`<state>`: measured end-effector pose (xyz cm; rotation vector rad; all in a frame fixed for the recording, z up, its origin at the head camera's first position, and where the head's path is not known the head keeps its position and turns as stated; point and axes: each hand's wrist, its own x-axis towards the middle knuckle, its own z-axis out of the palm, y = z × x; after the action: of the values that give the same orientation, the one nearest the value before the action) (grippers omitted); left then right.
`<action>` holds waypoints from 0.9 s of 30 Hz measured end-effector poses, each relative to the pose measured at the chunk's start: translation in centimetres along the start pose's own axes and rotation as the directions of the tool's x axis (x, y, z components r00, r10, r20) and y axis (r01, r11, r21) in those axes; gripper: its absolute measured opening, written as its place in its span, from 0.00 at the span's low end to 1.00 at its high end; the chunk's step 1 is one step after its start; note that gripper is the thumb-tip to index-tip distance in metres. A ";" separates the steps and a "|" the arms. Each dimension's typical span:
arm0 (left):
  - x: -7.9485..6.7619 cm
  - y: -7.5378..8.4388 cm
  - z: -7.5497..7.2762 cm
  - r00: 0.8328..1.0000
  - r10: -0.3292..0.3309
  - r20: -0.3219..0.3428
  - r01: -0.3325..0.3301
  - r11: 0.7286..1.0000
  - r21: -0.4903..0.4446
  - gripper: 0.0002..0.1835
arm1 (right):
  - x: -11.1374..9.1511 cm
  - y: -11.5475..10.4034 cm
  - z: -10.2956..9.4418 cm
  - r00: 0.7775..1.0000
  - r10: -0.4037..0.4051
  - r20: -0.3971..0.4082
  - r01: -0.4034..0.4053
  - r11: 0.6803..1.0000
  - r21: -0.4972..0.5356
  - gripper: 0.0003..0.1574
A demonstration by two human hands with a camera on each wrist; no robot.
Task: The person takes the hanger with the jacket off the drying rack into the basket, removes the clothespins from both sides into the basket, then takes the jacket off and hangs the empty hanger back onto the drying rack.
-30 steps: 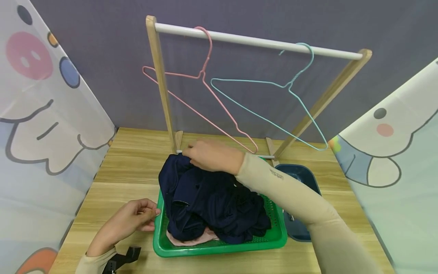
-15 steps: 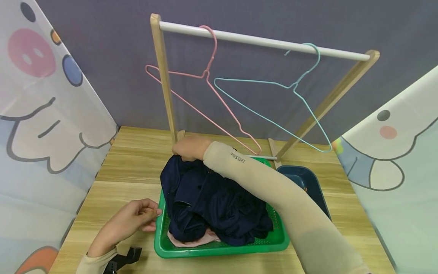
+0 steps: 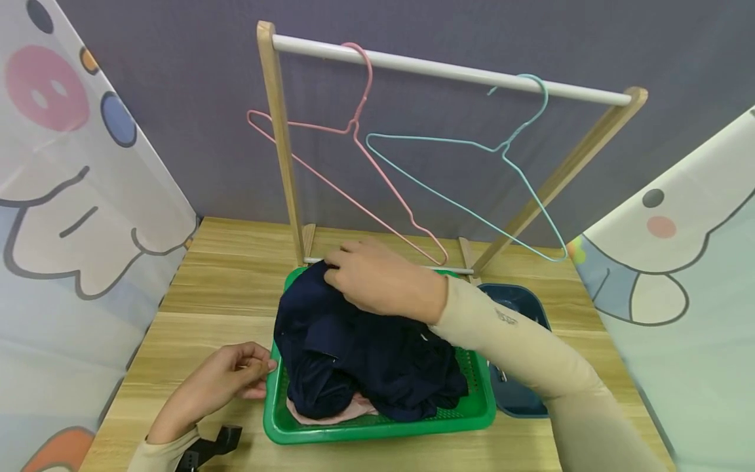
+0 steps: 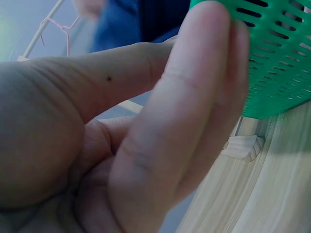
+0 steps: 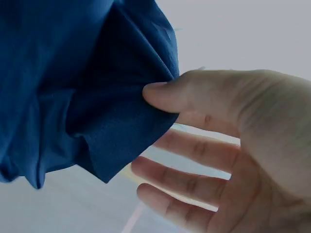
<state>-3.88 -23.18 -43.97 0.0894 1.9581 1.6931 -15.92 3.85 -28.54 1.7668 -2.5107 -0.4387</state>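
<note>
A crumpled navy garment (image 3: 366,360) lies heaped in a green plastic basket (image 3: 377,432). My right hand (image 3: 383,278) is over the heap's back edge and pinches a fold of the cloth (image 5: 116,121) between thumb and index finger. Its other fingers stretch out beneath, apart from the fabric. At the basket's left rim, my left hand (image 3: 227,380) grips the edge with thumb and fingertips; in the left wrist view the fingers (image 4: 170,107) lie against the slotted green wall (image 4: 277,53). Pale pink cloth (image 3: 333,413) shows under the navy garment at the front.
Behind the basket stands a wooden rack with a white rail (image 3: 448,69). A pink hanger (image 3: 383,174) and a light-blue hanger (image 3: 460,203) hang from it. A dark blue tray (image 3: 519,400) sits right of the basket, partly under my right forearm. Printed curtains flank the table (image 3: 230,288).
My right hand first went left along the garment's back edge, then came back right with the cloth pinched, spreading that edge. My left hand stayed at the basket rim.
</note>
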 end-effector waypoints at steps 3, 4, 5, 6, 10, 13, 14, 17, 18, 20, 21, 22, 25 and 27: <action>0.0 0.1 0.0 1.000 0.001 -0.001 -0.001 1.000 -0.010 0.12 | -3.6 -1.2 0.0 0.999 -0.041 -0.027 0.040 0.999 -0.035 0.15; 0.0 0.1 0.0 1.000 0.002 -0.001 -0.002 1.000 -0.014 0.12 | -4.7 -1.5 0.1 0.998 -0.053 -0.019 0.052 0.998 -0.045 0.15; 0.0 0.1 0.0 1.000 0.004 0.000 -0.004 1.000 -0.016 0.12 | -5.7 -1.9 0.3 0.998 -0.066 -0.006 0.065 0.997 -0.046 0.15; 0.0 0.1 0.0 1.000 0.006 0.000 -0.006 1.000 -0.017 0.12 | -6.6 -2.3 0.6 0.997 -0.072 0.017 0.073 0.996 -0.044 0.15; 0.0 0.1 0.1 1.000 0.008 -0.002 -0.008 1.000 -0.019 0.11 | -9.4 -3.9 2.1 0.990 -0.076 0.116 0.074 0.997 0.027 0.14; 0.1 0.0 0.2 1.000 0.004 -0.002 -0.004 1.000 -0.016 0.11 | -10.6 -4.7 3.7 0.980 -0.062 0.191 0.031 0.986 0.164 0.12; 0.2 0.0 0.2 1.000 0.003 -0.001 -0.003 1.000 -0.014 0.12 | -10.9 -4.9 4.4 0.975 -0.061 0.214 0.015 0.978 0.208 0.13; 0.2 0.0 0.2 1.000 0.001 0.005 -0.001 1.000 -0.010 0.12 | -11.0 -5.2 6.6 0.957 -0.082 0.279 0.000 0.960 0.281 0.16; 0.2 0.0 0.2 1.000 0.002 0.006 -0.002 1.000 -0.007 0.12 | -10.8 -5.3 7.4 0.951 -0.092 0.295 0.004 0.958 0.286 0.17; 0.2 0.1 0.2 1.000 0.002 0.007 -0.001 1.000 -0.005 0.12 | -10.2 -5.4 8.8 0.944 -0.105 0.314 0.019 0.965 0.263 0.20; 0.2 0.1 0.2 1.000 0.003 0.007 -0.003 1.000 -0.001 0.12 | -9.8 -5.5 9.3 0.941 -0.106 0.320 0.025 0.968 0.248 0.22; 0.2 0.1 0.1 1.000 0.004 0.007 -0.004 1.000 0.001 0.12 | -9.3 -5.5 9.8 0.940 -0.103 0.327 0.026 0.972 0.232 0.23; 0.2 0.1 0.1 1.000 0.003 0.007 -0.003 1.000 0.010 0.12 | -7.6 -5.5 10.7 0.934 -0.071 0.350 -0.005 0.977 0.212 0.25; 0.2 0.1 0.1 1.000 0.005 0.008 -0.005 1.000 0.017 0.12 | -6.5 -5.4 10.8 0.924 -0.050 0.379 -0.039 0.974 0.224 0.26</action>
<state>-4.08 -22.96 -43.93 0.1071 1.9683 1.6769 -10.80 10.46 -39.42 1.9293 -2.9272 -0.5668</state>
